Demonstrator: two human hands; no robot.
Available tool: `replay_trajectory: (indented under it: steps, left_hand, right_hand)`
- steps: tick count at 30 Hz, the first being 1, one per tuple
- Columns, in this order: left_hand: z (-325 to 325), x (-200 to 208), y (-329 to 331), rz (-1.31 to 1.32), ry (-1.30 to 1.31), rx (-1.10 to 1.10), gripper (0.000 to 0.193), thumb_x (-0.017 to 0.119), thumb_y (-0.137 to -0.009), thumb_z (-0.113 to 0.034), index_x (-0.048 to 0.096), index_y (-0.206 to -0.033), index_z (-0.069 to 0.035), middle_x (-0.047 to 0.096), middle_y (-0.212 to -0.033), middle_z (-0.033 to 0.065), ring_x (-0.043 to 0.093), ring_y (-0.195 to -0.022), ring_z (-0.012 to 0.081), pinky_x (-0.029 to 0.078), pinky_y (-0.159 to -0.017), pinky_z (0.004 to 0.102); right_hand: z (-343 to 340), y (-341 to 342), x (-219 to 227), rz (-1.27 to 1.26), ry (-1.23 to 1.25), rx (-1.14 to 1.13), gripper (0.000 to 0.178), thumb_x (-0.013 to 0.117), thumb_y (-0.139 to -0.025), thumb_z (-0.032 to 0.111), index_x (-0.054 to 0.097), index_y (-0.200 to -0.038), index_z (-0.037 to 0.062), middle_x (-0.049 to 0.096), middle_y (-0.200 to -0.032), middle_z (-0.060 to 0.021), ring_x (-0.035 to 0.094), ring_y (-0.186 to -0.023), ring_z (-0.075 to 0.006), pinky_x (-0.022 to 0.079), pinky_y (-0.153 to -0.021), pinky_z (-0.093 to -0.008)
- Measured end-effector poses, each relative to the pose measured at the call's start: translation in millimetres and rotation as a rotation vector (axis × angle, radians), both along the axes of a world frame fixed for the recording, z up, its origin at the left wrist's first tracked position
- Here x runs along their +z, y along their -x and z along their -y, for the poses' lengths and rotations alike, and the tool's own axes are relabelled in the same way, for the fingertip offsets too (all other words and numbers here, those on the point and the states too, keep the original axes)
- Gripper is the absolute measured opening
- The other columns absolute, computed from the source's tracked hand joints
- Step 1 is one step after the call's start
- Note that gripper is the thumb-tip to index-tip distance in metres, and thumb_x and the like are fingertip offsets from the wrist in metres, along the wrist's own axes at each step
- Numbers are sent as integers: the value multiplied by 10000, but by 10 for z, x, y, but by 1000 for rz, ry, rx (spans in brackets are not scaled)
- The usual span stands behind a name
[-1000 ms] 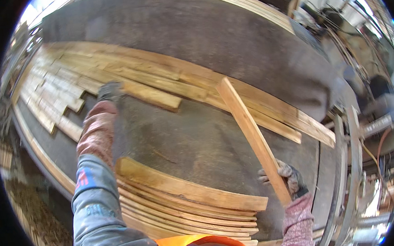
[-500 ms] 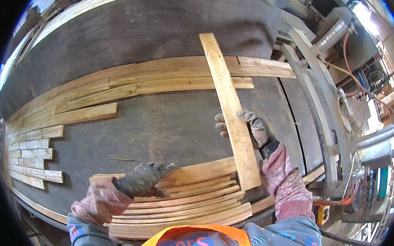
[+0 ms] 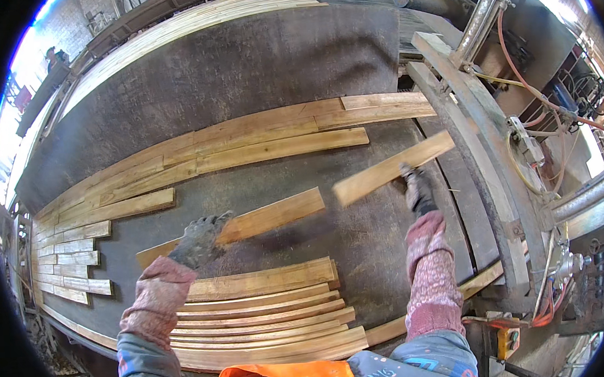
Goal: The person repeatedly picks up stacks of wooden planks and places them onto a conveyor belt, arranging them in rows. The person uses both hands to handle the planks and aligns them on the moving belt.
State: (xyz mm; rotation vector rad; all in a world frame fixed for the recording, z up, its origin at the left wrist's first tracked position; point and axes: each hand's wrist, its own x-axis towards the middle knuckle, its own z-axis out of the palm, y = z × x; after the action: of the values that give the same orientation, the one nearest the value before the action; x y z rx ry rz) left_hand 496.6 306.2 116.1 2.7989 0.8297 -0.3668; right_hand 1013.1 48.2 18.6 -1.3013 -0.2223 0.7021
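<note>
A: Closest in, what's there?

B: A smooth orange strap (image 3: 287, 373) across grey clothing, then a pile of wooden strips (image 3: 262, 317), long and narrow, their sawn edges fanned like shallow steps.

A: And the left hand (image 3: 202, 239)?

B: In a worn, dark grey glove below a nubbly pink cuff (image 3: 159, 293). Its fingers are clamped over the left board (image 3: 276, 213), a flat, honey-coloured length slanting just beyond the pile. Whether that board touches the tabletop (image 3: 382, 235), I can't tell.

A: The right hand (image 3: 415, 186)?

B: Gloved too, gripping the near edge of the right board (image 3: 393, 169) around its middle. That one is straight and square-ended, tilted up to the right; some of the fingers are hidden under it.

A: Past them?

B: Long, grainy planks (image 3: 243, 152) lie side by side on the dark, scuffed tabletop, with short paler pieces (image 3: 76, 264) ending raggedly at left. Behind rises a broad, mottled dark panel (image 3: 238, 70), and farthest off, thin pale slats (image 3: 192, 24) run in a curved band.
</note>
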Motion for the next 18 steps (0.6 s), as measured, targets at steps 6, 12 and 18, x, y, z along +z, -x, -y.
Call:
replay_trajectory:
  steps: [6,12,18]
  left_hand:
    - [72,-292,-347,-223,-80,140,862,841,-776,-425,440,-1510,-217,478,-1505,131,466,-1369,394,392,-1107,545]
    - [36,-286,-445,-126,-74,125,790,870,-747,-369,526,-1445,-233,581,-1373,116,545,-1279,370,437,-1057,531]
    - [132,-281,-832,-138,-201,176,449,770,-817,-356,681,-1230,-203,726,-1114,97,707,-1014,324,550,-880,509]
  right_hand:
    - [-333,-1499,-201,22,-80,-580,325,813,-918,249,658,-1156,92,709,-954,-70,707,-745,-210,645,-587,-338]
    - [-814,-1946,-427,72,612,-268,327,704,-983,423,697,-1060,105,709,-824,-69,687,-696,-236,580,-567,-392]
    - [-1017,-1980,-103,522,1093,143,342,606,-1037,446,648,-945,119,640,-663,-116,603,-504,-230,448,-428,-397]
